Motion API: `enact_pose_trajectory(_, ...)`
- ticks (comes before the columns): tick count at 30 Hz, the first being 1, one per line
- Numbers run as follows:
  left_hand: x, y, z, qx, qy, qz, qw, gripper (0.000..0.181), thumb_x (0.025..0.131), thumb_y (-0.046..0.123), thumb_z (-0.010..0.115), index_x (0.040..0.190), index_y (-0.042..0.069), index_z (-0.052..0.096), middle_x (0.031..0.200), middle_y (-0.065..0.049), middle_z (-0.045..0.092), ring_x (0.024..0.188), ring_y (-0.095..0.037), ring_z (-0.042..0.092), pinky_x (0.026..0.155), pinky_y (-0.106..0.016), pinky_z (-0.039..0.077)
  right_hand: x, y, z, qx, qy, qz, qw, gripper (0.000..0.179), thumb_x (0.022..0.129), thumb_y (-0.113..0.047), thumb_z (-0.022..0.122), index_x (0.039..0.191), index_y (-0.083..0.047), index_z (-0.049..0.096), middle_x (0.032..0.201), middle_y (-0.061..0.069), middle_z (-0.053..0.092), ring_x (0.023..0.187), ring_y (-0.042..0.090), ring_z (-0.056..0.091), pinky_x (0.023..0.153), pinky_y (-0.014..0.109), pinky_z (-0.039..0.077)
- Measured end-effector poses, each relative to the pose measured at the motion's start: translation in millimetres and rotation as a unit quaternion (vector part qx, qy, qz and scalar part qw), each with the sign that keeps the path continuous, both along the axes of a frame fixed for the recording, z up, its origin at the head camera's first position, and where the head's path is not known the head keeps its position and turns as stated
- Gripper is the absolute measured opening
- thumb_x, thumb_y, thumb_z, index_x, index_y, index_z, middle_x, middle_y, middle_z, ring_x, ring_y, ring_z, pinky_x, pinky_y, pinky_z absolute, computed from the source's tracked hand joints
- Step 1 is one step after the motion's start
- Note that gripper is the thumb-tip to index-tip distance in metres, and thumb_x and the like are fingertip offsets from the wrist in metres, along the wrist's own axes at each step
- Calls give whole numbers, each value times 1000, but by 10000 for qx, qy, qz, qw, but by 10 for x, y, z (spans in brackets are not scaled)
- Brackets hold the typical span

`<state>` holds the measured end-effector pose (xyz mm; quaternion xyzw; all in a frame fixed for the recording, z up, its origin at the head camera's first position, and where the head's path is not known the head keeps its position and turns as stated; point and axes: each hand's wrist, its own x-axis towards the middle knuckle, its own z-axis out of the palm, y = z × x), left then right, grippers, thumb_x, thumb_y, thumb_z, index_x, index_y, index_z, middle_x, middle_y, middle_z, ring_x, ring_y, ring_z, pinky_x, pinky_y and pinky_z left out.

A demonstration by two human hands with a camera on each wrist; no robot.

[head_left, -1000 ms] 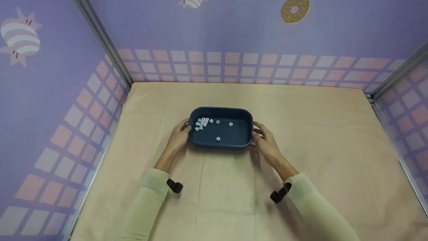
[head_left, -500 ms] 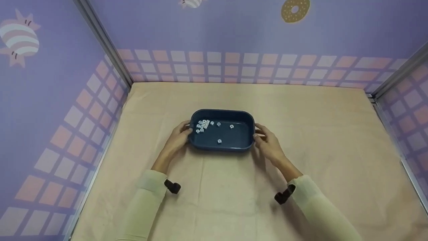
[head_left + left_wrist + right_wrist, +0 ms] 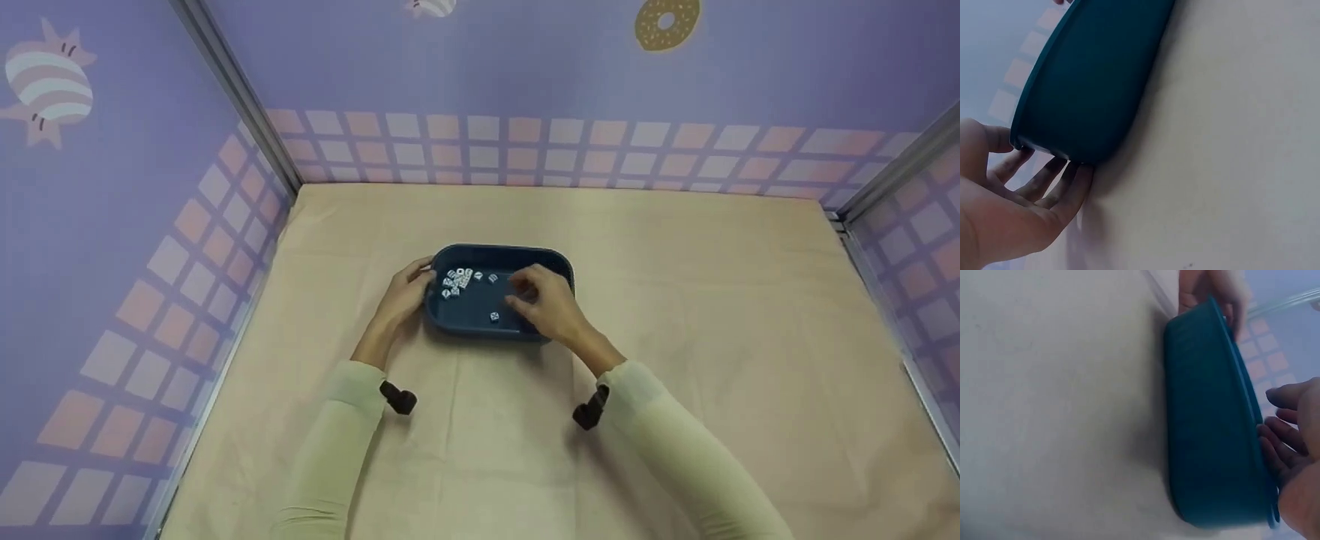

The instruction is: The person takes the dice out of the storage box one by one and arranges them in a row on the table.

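Observation:
A dark blue rectangular tub (image 3: 472, 330) with rounded corners holds several small white dice. Most of the dice (image 3: 458, 280) cluster at its left end; a single die (image 3: 494, 317) lies near the front wall. My left hand (image 3: 401, 298) grips the tub's left end. In the left wrist view, the thumb is at the rim and the fingers (image 3: 1075, 188) spread along the outer wall. Over the tub's right half, my right hand (image 3: 551, 304) reaches in past the rim, thumb and fingertips apart with nothing seen between them. It hides part of the tub's floor.
A pale cloth (image 3: 510, 435) covers the table under the tub. Purple panels with a checked band (image 3: 525, 150) stand along the back and both sides. Dark wrist mounts (image 3: 589, 411) stick out from both sleeves.
My right hand has let go of the tub's right end and moved left over its inside, now covering the rightmost die. The left hand stays on the left end.

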<state>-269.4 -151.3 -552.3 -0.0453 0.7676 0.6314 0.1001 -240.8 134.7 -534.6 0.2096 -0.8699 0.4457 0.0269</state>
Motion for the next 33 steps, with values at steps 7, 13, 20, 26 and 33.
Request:
enact_pose_trajectory(7,-26,-40,-31,760,-569,-261,9951,46,112,26,56,157,19,52,155,-10,53,139,-30,56,112,-45,47,-71,-104,-97,607,-212,342,9973,27,94,-10,83,116,3,75,107,11,70,98,25,70,87,38,59)
enact_pose_trajectory(13,-28,-65,-104,1017,-700,-309,9919,50,111,30,59,159,21,50,156,-8,52,138,-28,55,110,-44,49,-67,-139,-153,969,-171,494,9939,20,92,-10,85,108,0,77,101,8,70,93,21,69,83,37,59)
enact_pose_trajectory(20,15,-116,-195,1407,-778,-270,9866,51,111,31,58,160,20,48,150,-13,57,132,-31,61,101,-42,55,-55,-188,-199,1072,-63,473,9931,20,93,-11,84,110,-2,79,102,8,72,92,22,68,83,38,58)
enact_pose_trajectory(26,14,-99,-194,1584,-699,-221,9846,50,111,31,60,159,19,50,147,-14,59,128,-30,64,98,-38,58,-66,-192,-173,1179,1,367,9923,19,92,-9,84,109,-3,79,103,9,71,94,24,67,84,40,58)
enact_pose_trajectory(33,-21,-118,-182,1558,-645,-190,9855,50,111,31,59,158,18,51,147,-14,60,129,-31,64,100,-40,57,-102,-217,-148,1165,-30,449,9922,22,93,-10,84,112,-1,79,106,9,71,97,24,68,86,40,58)
